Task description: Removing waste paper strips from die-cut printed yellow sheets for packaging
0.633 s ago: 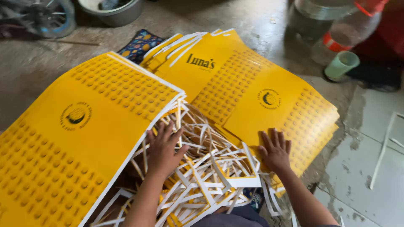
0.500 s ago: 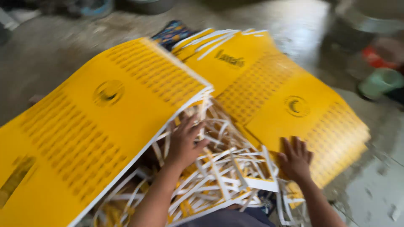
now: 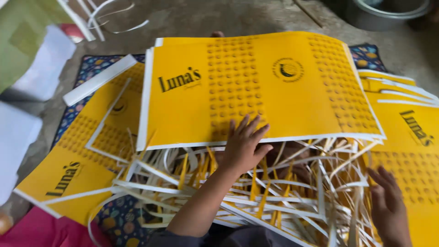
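Centrally, yellow printed sheets (image 3: 256,87) (white-edged) over strips (image 3: 274,192)

- Grey concrete floor (image 3: 219,18) up top, bare, scuffed and a little mottled.
- A patterned mat (image 3: 87,68) is spread over it, dark blue with small coloured shapes, and it peeps out again at the far right.
- Top right, a round metal basin (image 3: 388,11) sits on the floor, cut by the frame edge.
- Bottom left, a patch of pink cloth (image 3: 32,231).
- Far left, blurred pale and green shapes, too close to make out.
- Soft, even daylight, no hard shadows.
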